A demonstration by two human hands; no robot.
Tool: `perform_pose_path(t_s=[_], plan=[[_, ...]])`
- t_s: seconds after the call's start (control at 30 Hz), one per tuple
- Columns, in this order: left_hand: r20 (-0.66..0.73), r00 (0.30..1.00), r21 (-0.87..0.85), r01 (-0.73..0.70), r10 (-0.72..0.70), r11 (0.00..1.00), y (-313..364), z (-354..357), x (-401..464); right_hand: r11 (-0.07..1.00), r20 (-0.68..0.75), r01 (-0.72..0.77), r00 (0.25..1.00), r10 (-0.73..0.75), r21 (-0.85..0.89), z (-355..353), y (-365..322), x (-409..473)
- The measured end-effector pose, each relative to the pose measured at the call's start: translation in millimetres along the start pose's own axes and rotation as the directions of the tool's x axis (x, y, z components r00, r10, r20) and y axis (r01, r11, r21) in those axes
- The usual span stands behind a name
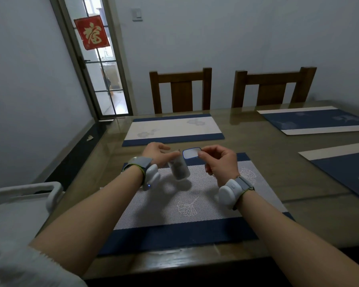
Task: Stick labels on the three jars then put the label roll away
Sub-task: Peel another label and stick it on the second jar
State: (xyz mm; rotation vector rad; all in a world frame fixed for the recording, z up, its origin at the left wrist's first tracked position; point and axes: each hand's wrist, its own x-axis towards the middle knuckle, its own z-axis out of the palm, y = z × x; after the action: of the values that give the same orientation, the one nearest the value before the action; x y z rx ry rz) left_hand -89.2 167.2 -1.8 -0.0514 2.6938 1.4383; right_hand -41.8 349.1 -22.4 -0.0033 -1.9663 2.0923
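Left hand [158,153] grips a jar [179,168], held tilted above the near placemat [195,206]. Right hand [220,160] pinches a loose label [192,153] just above the jar, not yet stuck. No other jars or label roll in view; looks mid-task.

The left hand [157,152] covers the top of the jar [179,167], so its lid cannot be seen, and the dark contents are too blurred to identify. The label [192,152] is too small to show any writing. The white tray [19,201] is cut off by the left edge.
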Motion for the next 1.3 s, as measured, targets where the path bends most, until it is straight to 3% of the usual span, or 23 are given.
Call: perform_pose_path(t_s=[0.3,1.3], plan=[[0.056,0.995,-0.249,0.094,-0.082,0.964,3,-7,2,0.999,0.119,-0.05,0.992,0.049,0.006,9,3,-6],[0.123,0.991,-0.279,0.093,-0.061,0.956,2,-20,-2,0.992,0.11,0.033,0.994,-0.02,-0.12,22,3,-11]])
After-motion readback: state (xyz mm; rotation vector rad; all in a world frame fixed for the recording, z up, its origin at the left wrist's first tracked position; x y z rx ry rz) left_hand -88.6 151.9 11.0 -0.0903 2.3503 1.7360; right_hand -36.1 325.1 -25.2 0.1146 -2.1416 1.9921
